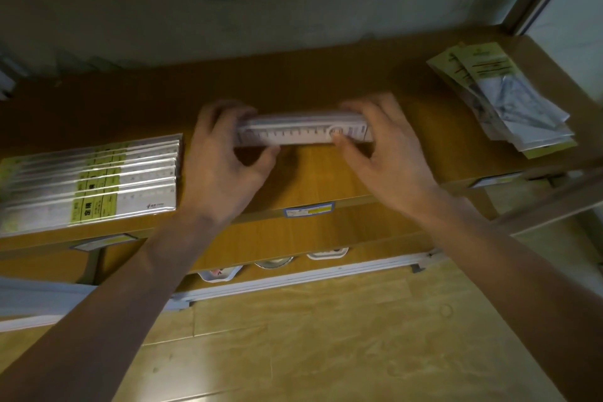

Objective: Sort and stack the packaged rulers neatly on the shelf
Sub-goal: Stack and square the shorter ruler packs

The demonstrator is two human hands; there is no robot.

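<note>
Both hands grip one bundle of rulers [303, 132] at mid-shelf [326, 173]: the left hand [225, 153] curls round its left end, the right hand [381, 153] round its right end, thumb on the near face. Fingertips behind are hidden; print is blurred. A stack [94, 183] lies at left.

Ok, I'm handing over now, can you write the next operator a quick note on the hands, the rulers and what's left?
Left hand and right hand each grip one end of a bundle of packaged rulers, held lengthwise over the middle of the shelf.
Done: a neat stack of packaged rulers with yellow labels lies at the shelf's left end.
Left: set the held bundle down squarely; the loose pile of packets at the right end looks unsorted.
</note>
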